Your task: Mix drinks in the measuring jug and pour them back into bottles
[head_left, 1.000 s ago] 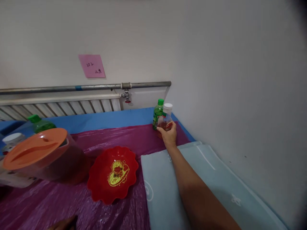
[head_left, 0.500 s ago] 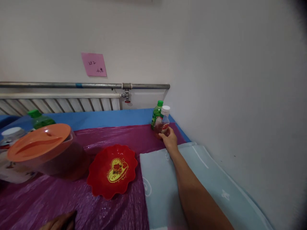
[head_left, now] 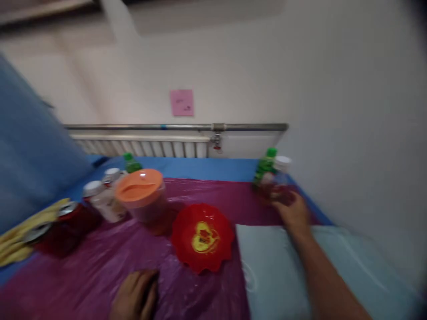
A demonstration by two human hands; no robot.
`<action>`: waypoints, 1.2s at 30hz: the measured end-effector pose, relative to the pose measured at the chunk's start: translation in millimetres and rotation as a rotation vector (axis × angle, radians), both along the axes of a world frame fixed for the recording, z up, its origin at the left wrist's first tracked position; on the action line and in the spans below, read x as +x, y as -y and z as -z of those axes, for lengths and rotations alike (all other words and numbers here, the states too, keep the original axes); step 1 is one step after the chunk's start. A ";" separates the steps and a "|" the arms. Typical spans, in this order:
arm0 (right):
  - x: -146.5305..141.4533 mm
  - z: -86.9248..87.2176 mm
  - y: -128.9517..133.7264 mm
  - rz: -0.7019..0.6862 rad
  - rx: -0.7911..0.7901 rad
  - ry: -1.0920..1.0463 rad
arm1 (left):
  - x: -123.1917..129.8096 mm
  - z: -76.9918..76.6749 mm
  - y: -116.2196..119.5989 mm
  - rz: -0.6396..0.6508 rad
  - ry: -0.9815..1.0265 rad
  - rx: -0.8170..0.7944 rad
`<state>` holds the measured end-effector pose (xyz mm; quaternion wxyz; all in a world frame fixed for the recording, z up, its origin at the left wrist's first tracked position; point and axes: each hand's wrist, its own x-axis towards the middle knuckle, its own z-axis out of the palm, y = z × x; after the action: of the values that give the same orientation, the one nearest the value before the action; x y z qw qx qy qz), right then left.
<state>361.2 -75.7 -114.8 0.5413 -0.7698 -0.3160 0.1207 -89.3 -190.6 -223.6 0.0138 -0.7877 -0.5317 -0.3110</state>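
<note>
At the far right corner of the table, my right hand (head_left: 295, 213) has its fingers around the lower part of a clear plastic bottle (head_left: 282, 180) with a white cap and reddish contents. The bottle stands upright close beside a green bottle (head_left: 264, 169) with a green cap. My left hand (head_left: 135, 293) rests on the purple plastic sheet (head_left: 187, 298) near the front, with nothing in it and the thumb apart from the fingers. Between the hands lies a red scalloped plate (head_left: 183, 235) with a yellow heart print. The picture is blurred by motion.
Left of the plate stands a pitcher (head_left: 145, 206) with an orange lid. Beyond it are white-capped bottles (head_left: 103, 202), another green bottle (head_left: 131, 164), red cans (head_left: 62, 233) and a yellow cloth (head_left: 15, 249). A light blue folded cloth (head_left: 270, 262) lies under my right forearm.
The view has swung left, so things sit further right and the cans and yellow cloth have come into sight. More of my left hand shows. My right hand remains on the white-capped bottle.
</note>
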 end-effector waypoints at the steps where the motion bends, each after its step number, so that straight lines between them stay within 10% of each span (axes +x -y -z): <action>1: -2.1 -7.1 5.4 -0.014 -0.003 -0.012 | 3.5 -3.5 0.0 0.007 -0.006 0.023; 9: -69.3 -29.9 14.8 -0.519 -0.045 0.254 | 14.6 -3.9 -2.8 -0.041 0.032 -0.003; 14: -122.4 -9.5 2.6 -0.892 -0.136 0.452 | 18.3 -4.0 -1.3 -0.060 0.013 -0.045; 17: -134.3 8.6 -1.2 -0.871 -0.184 0.599 | 20.8 -10.1 -0.1 -0.082 0.022 -0.094; 22: -127.5 15.5 3.5 -0.669 0.026 0.516 | -5.0 -62.6 -16.7 -0.195 0.225 -0.186; 29: -120.4 16.7 8.0 -0.670 0.104 0.424 | -80.1 -172.4 -121.4 -0.650 0.240 0.023; 36: -117.0 12.5 11.9 -0.671 0.111 0.405 | -86.5 -185.1 -174.2 -0.672 0.259 -0.140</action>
<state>244.2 -87.6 -127.3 0.4392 -0.6016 -0.6564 0.1196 -175.9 -16.5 -38.5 -0.0060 -0.5223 -0.7781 -0.3490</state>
